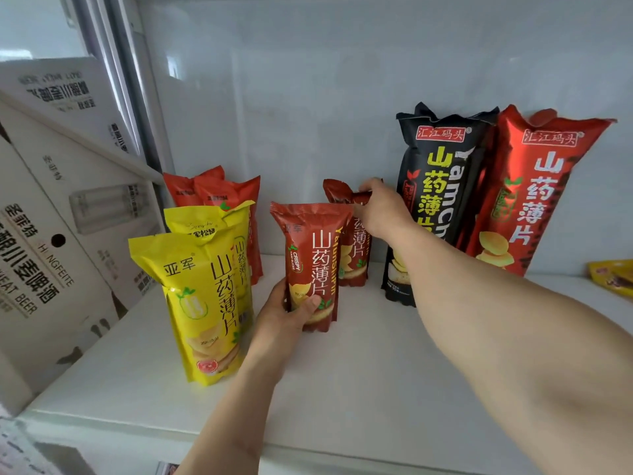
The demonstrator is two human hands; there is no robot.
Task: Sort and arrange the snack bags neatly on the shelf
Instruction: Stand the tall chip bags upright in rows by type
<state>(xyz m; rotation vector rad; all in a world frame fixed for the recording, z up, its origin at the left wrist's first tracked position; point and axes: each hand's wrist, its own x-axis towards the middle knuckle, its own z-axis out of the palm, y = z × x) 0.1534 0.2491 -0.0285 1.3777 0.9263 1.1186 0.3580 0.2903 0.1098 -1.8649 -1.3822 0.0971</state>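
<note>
My left hand (286, 317) grips the lower part of a dark red snack bag (313, 255) standing upright at the middle of the white shelf (342, 378). Behind it stands a second dark red bag (354, 248), and my right hand (380, 209) pinches its top edge. Two yellow bags (202, 303) stand one behind the other at the left, with two orange-red bags (219, 193) behind them. At the right a tall black bag (435, 186) and a tall red bag (527, 197) lean against the back wall.
Stacked white beer cartons (51, 234) crowd the shelf's left end. A yellow packet (613, 275) lies at the far right edge. The shelf's front lip (308, 443) runs below my forearms, with bare shelf surface in front of the bags.
</note>
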